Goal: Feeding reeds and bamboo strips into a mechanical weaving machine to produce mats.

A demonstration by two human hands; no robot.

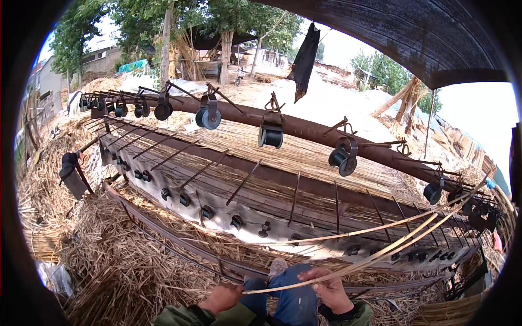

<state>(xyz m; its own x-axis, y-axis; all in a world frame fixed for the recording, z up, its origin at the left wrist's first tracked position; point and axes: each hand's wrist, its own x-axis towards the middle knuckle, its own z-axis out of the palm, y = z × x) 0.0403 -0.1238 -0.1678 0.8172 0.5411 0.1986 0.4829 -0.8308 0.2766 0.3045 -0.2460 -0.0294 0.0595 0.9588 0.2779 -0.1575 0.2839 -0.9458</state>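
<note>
Straw heaps [119, 261] near left, weaving frame [272, 206] with spools [270, 136] on the far beam crossing ahead of you, your left hand [220, 298] and right hand [329, 288] low near centre, both closed on long reed stalks [391, 239] running up right over the frame.

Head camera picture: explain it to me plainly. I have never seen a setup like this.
The one picture comes from a fisheye camera on a person's head, looking down and forward, so straight edges bend. At the bottom are that person's own left hand and right hand, with a knee in blue trousers between them. Both hands grip a few long pale reeds that run up to the right. In front stands a long outdoor weaving frame: a rusty pipe carrying dark spools, with thin rods across a woven reed mat. Loose straw is heaped to the left. Trees and sheds stand behind.
</note>
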